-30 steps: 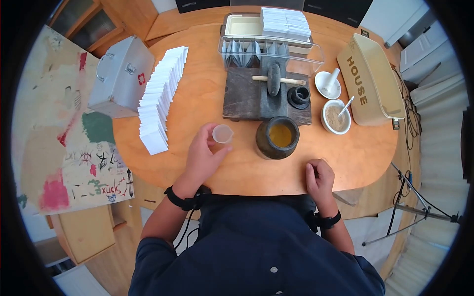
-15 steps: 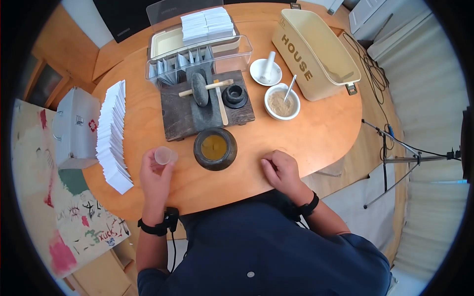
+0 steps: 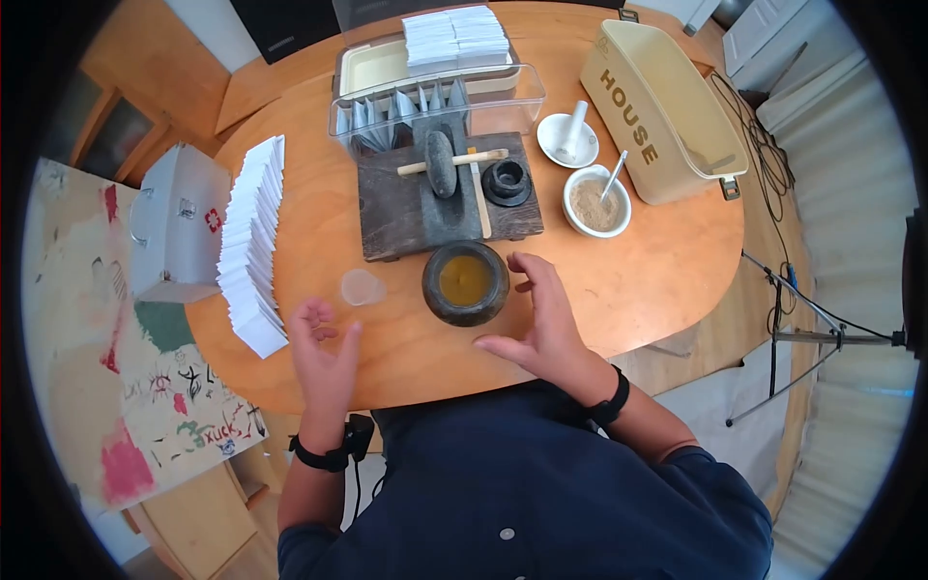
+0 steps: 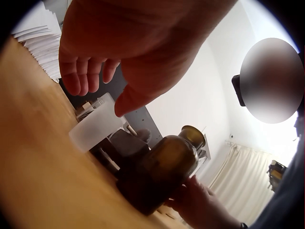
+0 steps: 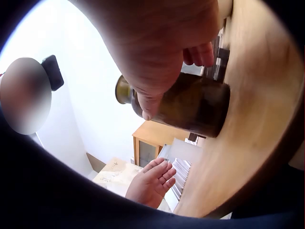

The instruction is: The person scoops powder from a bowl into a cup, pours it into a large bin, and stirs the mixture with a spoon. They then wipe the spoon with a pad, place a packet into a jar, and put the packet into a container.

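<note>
A small clear plastic cup (image 3: 362,287) stands alone on the round wooden table (image 3: 657,261), left of a dark jar (image 3: 465,282) holding amber liquid. My left hand (image 3: 329,324) hovers just short of the cup with relaxed, spread fingers and holds nothing. In the left wrist view the cup (image 4: 95,129) sits under those fingertips, apart from them, with the jar (image 4: 162,171) behind. My right hand (image 3: 517,307) is open and cupped round the jar's right side; whether it touches is unclear. The right wrist view shows the jar (image 5: 190,107) just beyond the fingers.
A fanned row of white papers (image 3: 253,242) and a metal first-aid case (image 3: 174,227) lie at the left. Behind the jar are a dark wooden board with a grinding wheel (image 3: 445,193), a clear box of folded packets (image 3: 435,101), two white bowls (image 3: 596,203) and a cream HOUSE bin (image 3: 662,106).
My left hand has let go of the cup and drawn back towards me. My right hand has left the table edge, opened and moved up beside the jar.
</note>
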A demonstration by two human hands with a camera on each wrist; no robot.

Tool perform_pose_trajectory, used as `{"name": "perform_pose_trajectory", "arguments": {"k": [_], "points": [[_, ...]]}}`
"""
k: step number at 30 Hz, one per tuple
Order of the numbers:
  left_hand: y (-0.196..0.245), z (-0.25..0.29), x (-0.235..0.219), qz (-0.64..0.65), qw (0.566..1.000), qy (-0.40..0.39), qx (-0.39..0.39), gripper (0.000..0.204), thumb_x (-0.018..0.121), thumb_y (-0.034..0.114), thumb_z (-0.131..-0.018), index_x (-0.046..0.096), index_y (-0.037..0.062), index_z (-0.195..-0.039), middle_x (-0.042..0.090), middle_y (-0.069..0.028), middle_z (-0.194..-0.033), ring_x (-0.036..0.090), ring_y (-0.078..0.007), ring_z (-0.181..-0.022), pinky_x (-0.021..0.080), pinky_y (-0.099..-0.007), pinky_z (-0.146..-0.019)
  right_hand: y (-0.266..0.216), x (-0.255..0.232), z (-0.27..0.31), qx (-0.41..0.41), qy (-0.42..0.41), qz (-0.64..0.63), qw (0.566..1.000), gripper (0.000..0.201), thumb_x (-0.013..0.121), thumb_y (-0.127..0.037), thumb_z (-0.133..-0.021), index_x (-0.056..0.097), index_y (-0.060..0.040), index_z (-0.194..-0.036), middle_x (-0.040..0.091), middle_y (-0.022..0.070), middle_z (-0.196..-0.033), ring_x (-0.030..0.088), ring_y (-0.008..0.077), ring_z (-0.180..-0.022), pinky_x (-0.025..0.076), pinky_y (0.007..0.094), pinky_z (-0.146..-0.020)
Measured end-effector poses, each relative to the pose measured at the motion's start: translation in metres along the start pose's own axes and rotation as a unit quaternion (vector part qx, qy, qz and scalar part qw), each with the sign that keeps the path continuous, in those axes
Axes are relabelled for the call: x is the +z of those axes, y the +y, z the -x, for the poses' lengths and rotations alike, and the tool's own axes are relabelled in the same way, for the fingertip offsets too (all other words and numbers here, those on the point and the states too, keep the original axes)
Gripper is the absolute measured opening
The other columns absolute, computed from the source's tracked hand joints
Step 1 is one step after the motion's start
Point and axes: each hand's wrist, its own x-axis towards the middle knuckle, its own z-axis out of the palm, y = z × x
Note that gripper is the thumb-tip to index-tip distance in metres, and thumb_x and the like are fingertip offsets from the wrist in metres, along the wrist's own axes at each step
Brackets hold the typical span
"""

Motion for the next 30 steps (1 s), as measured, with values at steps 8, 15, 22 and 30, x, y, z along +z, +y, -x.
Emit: {"name": "perform_pose_trajectory", "arguments": {"k": [8,15,22,30], "points": [[0.016,-0.012,0.009,-0.02,0.999,-0.006,0.028,0.063,0.077,0.005,-0.081,0.046,0.0017,-0.135,0.055,-0.011,-0.128,0.055,-0.0206,-0.117,0.049,-0.0321,-0.089,0.016,0.025,-0.004,-0.012,-0.005,-0.004,1.0,0.106,0.093,-0.028,-0.068,0.029,0.0061,-0.146,0.047,0.023,-0.137,0.055,0.037,-0.119,0.047,0.0429,-0.099],[0.013,-0.035,0.017,-0.056,0.997,-0.019,0.057,0.063,0.079,0.01,-0.079,0.048,-0.0011,-0.133,0.062,-0.0155,-0.12,0.063,-0.0264,-0.105,0.051,-0.0359,-0.086,0.024,0.015,0.004,-0.028,-0.017,-0.027,0.999,0.123,0.093,-0.032,-0.068,0.013,0.0044,-0.154,0.048,0.0224,-0.138,0.053,0.0347,-0.123,0.047,0.0433,-0.1],[-0.019,-0.136,0.019,0.048,0.997,0.043,0.051,0.058,0.077,0.011,-0.082,0.05,-0.0011,-0.132,0.066,-0.0151,-0.118,0.066,-0.0249,-0.102,0.055,-0.036,-0.085,0.032,0.005,0.019,0.001,-0.022,-0.014,1.0,0.117,0.091,-0.027,-0.07,0.016,0.0048,-0.154,0.048,0.0234,-0.136,0.052,0.0352,-0.124,0.046,0.0434,-0.099],[-0.04,-0.271,0.04,-0.077,0.992,0.094,0.047,0.048,0.078,0.023,-0.08,0.061,-0.0007,-0.119,0.07,-0.0181,-0.11,0.07,-0.028,-0.096,0.055,-0.037,-0.084,0.03,0.0,0.028,0.013,-0.017,0.004,1.0,0.111,0.089,-0.027,-0.073,0.019,0.0059,-0.152,0.05,0.0237,-0.134,0.053,0.0357,-0.122,0.047,0.0434,-0.098]]}}
